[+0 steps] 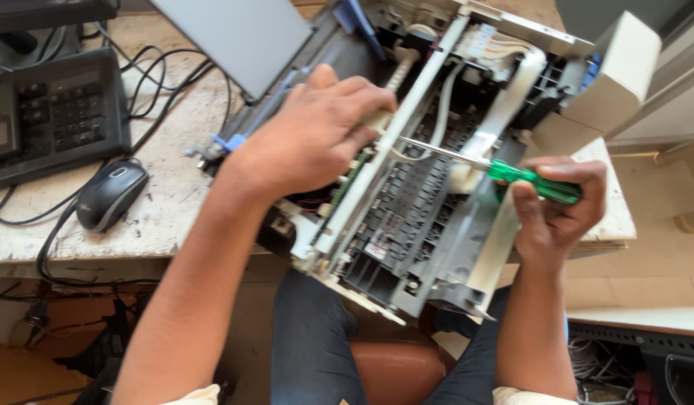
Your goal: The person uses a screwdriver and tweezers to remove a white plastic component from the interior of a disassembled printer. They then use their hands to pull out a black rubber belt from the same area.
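Sitting far out beyond the left hand's outer side, a black desk phone (58, 112) and a dark computer mouse (111, 193) rest on the worn white tabletop (167, 210), with black cables (159, 82) looping between them; all of these lie well apart from the work. The left hand (313, 135) is closed down over the upper frame of an opened printer (407, 202), fingers curled round a pale bar, gripping and steadying the chassis. That printer lies tilted between both hands, its long axis running from near the person's lap up and away towards a grey lid panel (238, 41) just beyond the left hand. Between the hands, the screwdriver (512, 174) lies nearly level, its metal shaft pointing towards the left hand and its tip reaching in just below those fingers, beside a white flat cable (504, 112). The right hand (561, 210) is wrapped tight round the green translucent handle and is the nearer hand to the tool. Grey plastic ribs and the white cable crowd the shaft's path. A beige cover (613, 75) stands raised above the right hand.
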